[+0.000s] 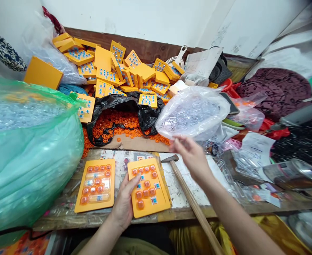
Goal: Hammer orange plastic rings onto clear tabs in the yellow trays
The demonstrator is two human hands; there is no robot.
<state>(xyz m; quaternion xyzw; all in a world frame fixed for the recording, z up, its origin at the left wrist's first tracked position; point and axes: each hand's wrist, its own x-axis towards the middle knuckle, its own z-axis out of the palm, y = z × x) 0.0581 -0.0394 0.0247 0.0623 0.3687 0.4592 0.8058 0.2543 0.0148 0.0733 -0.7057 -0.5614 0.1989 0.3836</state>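
Note:
My left hand (124,202) grips a yellow plastic board (159,196) by its left side, thumb on top. Orange rings with clear domes sit on it, and several blue-and-white printed squares show bare. Beside it lies a second yellow board (83,204), bearing orange domes and longer clear covers. My right hand (191,156) is raised at the near lip of a white plastic bag (159,122) filled with clear plastic pieces (190,109). Its fingers are bent together at the tips, slightly blurred; anything between them is hidden. A hammer (183,187) lies under my right forearm.
Loose orange rings (129,132) spill from a black plastic bag (93,131). Behind it rises a heap of yellow boards (102,58). A large green bag (46,152) of clear pieces bulges at the left. A can (291,173) and crumpled paper (256,147) clutter the right.

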